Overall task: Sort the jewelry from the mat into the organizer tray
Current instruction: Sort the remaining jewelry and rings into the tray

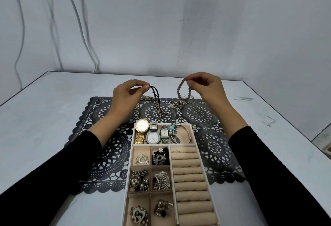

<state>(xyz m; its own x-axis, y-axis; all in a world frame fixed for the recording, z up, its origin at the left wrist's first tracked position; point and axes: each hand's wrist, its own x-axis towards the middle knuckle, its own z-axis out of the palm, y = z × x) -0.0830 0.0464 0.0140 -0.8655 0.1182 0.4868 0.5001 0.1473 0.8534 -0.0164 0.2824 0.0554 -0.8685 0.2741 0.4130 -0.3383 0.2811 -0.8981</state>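
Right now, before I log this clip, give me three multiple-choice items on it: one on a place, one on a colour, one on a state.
1. Where does the gold watch lie?
A) on the mat
B) in the far compartment of the organizer tray
C) across the ring rolls

2. What colour is the cord that the left hand pinches?
A) red
B) white
C) black

3. What is the right hand doing?
A) pinching a pale braided chain, held up
B) lying flat on the table
C) gripping a watch

Answers: 1 B, it lies at the left end of that compartment. 2 C, the braid is plainly black. 3 A, finger and thumb pinch the chain's top and its loop hangs below.
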